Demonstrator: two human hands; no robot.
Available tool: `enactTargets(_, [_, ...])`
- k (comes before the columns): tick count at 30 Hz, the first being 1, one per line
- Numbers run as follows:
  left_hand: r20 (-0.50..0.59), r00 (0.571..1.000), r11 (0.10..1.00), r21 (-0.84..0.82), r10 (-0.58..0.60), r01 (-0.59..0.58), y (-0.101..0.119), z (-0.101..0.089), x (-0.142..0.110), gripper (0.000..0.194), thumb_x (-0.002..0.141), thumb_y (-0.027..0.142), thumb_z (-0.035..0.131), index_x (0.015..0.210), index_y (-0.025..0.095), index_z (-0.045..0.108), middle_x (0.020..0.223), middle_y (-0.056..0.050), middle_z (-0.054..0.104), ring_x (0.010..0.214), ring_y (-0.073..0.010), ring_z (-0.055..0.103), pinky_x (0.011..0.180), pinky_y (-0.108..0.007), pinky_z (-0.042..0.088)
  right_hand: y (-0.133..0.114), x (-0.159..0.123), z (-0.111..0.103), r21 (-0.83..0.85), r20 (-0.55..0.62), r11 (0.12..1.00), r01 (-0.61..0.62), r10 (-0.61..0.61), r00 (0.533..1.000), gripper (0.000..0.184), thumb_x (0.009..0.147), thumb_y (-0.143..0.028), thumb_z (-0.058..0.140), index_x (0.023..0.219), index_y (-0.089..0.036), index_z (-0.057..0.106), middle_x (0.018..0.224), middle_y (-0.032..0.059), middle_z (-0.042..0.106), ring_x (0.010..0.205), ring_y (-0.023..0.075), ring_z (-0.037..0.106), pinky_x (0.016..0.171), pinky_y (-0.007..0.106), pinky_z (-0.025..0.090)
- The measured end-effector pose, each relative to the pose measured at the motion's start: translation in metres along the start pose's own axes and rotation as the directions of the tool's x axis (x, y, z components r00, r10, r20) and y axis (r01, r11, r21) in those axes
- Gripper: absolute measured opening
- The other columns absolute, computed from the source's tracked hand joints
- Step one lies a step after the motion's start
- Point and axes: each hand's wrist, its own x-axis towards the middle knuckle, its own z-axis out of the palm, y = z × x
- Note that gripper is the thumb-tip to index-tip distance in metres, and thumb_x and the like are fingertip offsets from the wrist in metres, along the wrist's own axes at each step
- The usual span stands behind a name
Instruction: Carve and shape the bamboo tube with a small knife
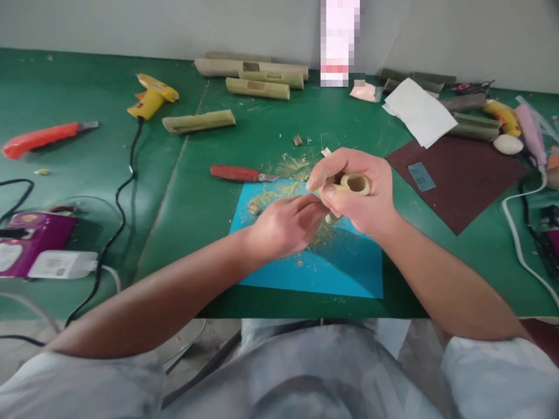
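At the centre of the frame, the right hand [375, 201] is clamped around a pale bamboo tube [367, 186], its open end facing the viewer. The left hand [282, 227] meets it, fingers bunched together; whether they grip anything cannot be told. Below lies a blue sheet [279, 270] with shavings. A red-handled knife [236, 173] rests just left of centre, a yellow glue gun [152, 100] at upper left.

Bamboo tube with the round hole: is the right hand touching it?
Touching. The head view shows the right hand curled around the bamboo tube, right against its sides.
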Motion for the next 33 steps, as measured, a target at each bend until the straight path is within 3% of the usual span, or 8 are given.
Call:
enactTargets(4, [-0.003,1.0,0.996,-0.089,0.007,-0.007,-0.0011,0.0001,0.0,0.012,0.096,0.012,0.05,0.1,0.018,0.06,0.084,-0.001,0.069,0.067,-0.0101,0.065,0.056,-0.02,0.048,0.0003,0.0003,-0.0003,-0.011,-0.001,1.0,-0.013,0.013,1.0,0.021,0.071,-0.011,0.053,0.08,-0.022,0.068,0.07,-0.0041,0.062,0.058,0.0093,0.05,0.052,0.024,0.042])
enactTargets(9, [-0.023,0.999,0.999,-0.014,0.032,-0.032,-0.0003,0.0012,-0.0002,0.013,0.095,0.01,0.05,0.098,0.016,0.061,0.082,-0.001,0.068,0.069,-0.0103,0.065,0.057,-0.019,0.047,0.0014,-0.0001,-0.0016,-0.038,0.001,0.999,-0.028,0.028,1.0,0.019,0.072,-0.013,0.055,0.081,-0.023,0.068,0.056,-0.0069,0.05,0.054,0.012,0.048,0.052,0.027,0.043])
enactTargets(14, [-0.007,1.0,0.999,-0.043,-0.006,0.006,0.0026,0.0033,-0.0025,0.014,0.096,0.012,0.05,0.102,0.017,0.062,0.081,0.0,0.068,0.065,-0.0098,0.064,0.057,-0.02,0.048,0.0008,-0.0003,-0.002,-0.09,-0.003,0.995,-0.045,0.045,0.999,0.018,0.072,-0.014,0.055,0.081,-0.024,0.068,0.058,-0.0053,0.052,0.054,0.0131,0.047,0.051,0.028,0.043])
enactTargets(22, [-0.012,1.0,0.998,-0.069,-0.011,0.01,0.0024,0.0049,-0.003,0.015,0.097,0.012,0.05,0.103,0.017,0.063,0.084,-0.002,0.07,0.069,-0.0108,0.067,0.06,-0.02,0.051,0.0024,0.001,-0.0022,0.031,0.011,0.999,0.023,-0.023,1.0,0.023,0.071,-0.008,0.054,0.079,-0.023,0.07,0.072,-0.0041,0.061,0.056,0.0095,0.046,0.051,0.026,0.04])
enactTargets(28, [-0.033,0.999,0.996,-0.091,-0.004,0.001,0.0012,0.0055,-0.0045,0.014,0.095,0.01,0.052,0.101,0.016,0.063,0.089,-0.005,0.071,0.076,-0.0122,0.069,0.063,-0.021,0.052,0.003,0.0002,-0.0054,-0.058,0.018,0.996,-0.072,0.073,0.997,0.016,0.073,-0.013,0.06,0.077,-0.027,0.065,0.058,-0.0062,0.05,0.053,0.013,0.049,0.051,0.028,0.044])
enactTargets(33, [-0.029,0.999,0.995,-0.095,0.017,-0.019,-0.0034,0.0061,-0.004,0.014,0.095,0.01,0.053,0.102,0.016,0.063,0.085,-0.003,0.07,0.072,-0.0117,0.068,0.063,-0.021,0.052,0.0027,0.0003,-0.0057,-0.007,0.035,0.999,-0.039,0.04,0.999,0.02,0.073,-0.009,0.058,0.076,-0.027,0.066,0.057,-0.007,0.053,0.048,0.0108,0.045,0.048,0.028,0.041])
